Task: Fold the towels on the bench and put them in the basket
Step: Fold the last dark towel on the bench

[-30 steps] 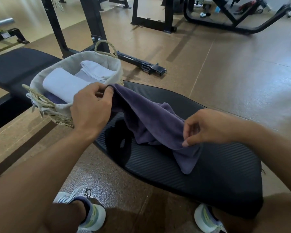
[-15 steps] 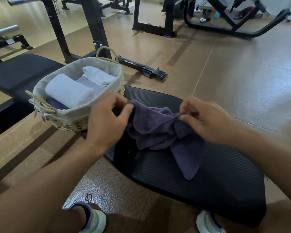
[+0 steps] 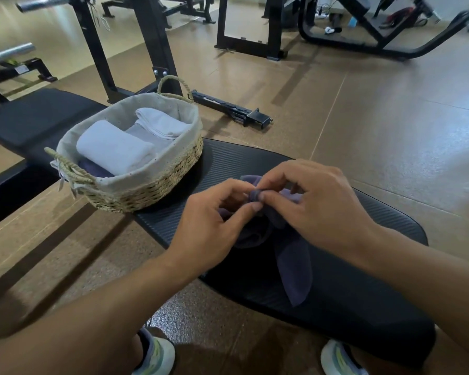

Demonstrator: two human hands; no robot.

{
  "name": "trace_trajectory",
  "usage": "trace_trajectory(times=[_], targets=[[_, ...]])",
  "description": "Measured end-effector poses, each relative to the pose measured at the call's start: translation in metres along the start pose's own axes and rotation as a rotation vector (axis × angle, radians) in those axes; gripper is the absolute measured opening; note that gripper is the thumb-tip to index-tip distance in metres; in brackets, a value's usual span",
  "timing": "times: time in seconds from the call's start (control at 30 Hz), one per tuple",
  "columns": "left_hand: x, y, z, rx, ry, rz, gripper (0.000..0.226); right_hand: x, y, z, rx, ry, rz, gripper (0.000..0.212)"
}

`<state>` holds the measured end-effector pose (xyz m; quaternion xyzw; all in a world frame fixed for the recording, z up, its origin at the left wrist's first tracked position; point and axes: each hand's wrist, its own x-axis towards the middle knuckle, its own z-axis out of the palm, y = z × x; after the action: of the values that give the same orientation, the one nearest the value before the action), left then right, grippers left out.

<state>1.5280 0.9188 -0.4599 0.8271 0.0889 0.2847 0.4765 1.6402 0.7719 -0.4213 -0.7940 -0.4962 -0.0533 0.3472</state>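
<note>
Pinching one purple towel (image 3: 295, 269), both hands meet over the black ribbed bench (image 3: 363, 293) on brown gym floor (image 3: 390, 117).

Counter (image 3: 363, 280): black padding, ribbed, matt with faint sheen. On it, basket (image 3: 152, 190): woven straw, rough, with speckled grey cloth liner. Inside basket, white towels (image 3: 111, 150): soft terry, matt. Purple towel (image 3: 295, 266) beside basket: soft matt cloth. Floor (image 3: 390, 117): speckled brown, glossy. Rack frame (image 3: 152, 44) behind basket: black painted metal.

The black ribbed surface (image 3: 349, 280) carries a lined woven basket (image 3: 157, 185) at its far end and a purple towel (image 3: 295, 263) nearer.
</note>
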Motion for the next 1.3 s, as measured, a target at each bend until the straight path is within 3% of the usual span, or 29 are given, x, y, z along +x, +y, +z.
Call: trace_trajectory(times=[0.13, 0.4, 0.57, 0.67, 0.8, 0.9, 0.93, 1.0, 1.03, 1.1, 1.13, 1.2, 1.3], targets=[[0.003, 0.001, -0.004, 0.057, 0.067, 0.009, 0.022, 0.001, 0.0, 0.001, -0.153, 0.014, -0.023, 0.012], [0.014, 0.001, -0.016, 0.002, 0.235, -0.045, 0.019, 0.006, 0.019, -0.001, -0.348, -0.198, 0.112, 0.011], [0.025, -0.005, -0.036, 0.004, 0.351, -0.098, 0.015, 0.012, 0.034, -0.008, -0.307, -0.135, 0.36, 0.017], [0.032, -0.017, -0.042, 0.062, 0.38, -0.152, 0.024, 0.017, 0.049, -0.012, -0.1, -0.018, 0.455, 0.011], [0.035, -0.038, -0.041, 0.126, 0.27, -0.338, 0.018, 0.016, 0.075, -0.013, 0.228, -0.035, 0.649, 0.025], [0.037, -0.041, -0.044, 0.167, 0.231, -0.384, 0.024, 0.016, 0.081, -0.025, 0.625, 0.017, 0.849, 0.024], [0.039, -0.04, -0.044, 0.172, 0.222, -0.393, 0.025, 0.016, 0.083, -0.035, 0.816, -0.069, 0.919, 0.025], [0.044, -0.036, -0.047, 0.065, 0.203, -0.443, 0.024, 0.014, 0.07, -0.052, 1.265, -0.429, 0.92, 0.038], [0.046, -0.033, -0.049, -0.072, 0.184, -0.493, 0.023, 0.012, 0.069, -0.061, 1.361, -0.428, 0.822, 0.047], [0.049, -0.029, -0.051, -0.326, 0.155, -0.585, 0.019, 0.012, 0.072, -0.07, 1.253, -0.196, 0.739, 0.047], [0.049, -0.031, -0.052, -0.346, 0.174, -0.591, 0.018, 0.019, 0.079, -0.06, 1.227, -0.197, 0.774, 0.04], [0.048, -0.04, -0.052, -0.194, 0.242, -0.559, 0.018, 0.024, 0.088, -0.051, 1.108, 0.062, 0.906, 0.02], [0.044, -0.047, -0.048, -0.189, 0.247, -0.566, 0.013, 0.021, 0.102, -0.036, 0.919, 0.207, 1.02, 0.012]])
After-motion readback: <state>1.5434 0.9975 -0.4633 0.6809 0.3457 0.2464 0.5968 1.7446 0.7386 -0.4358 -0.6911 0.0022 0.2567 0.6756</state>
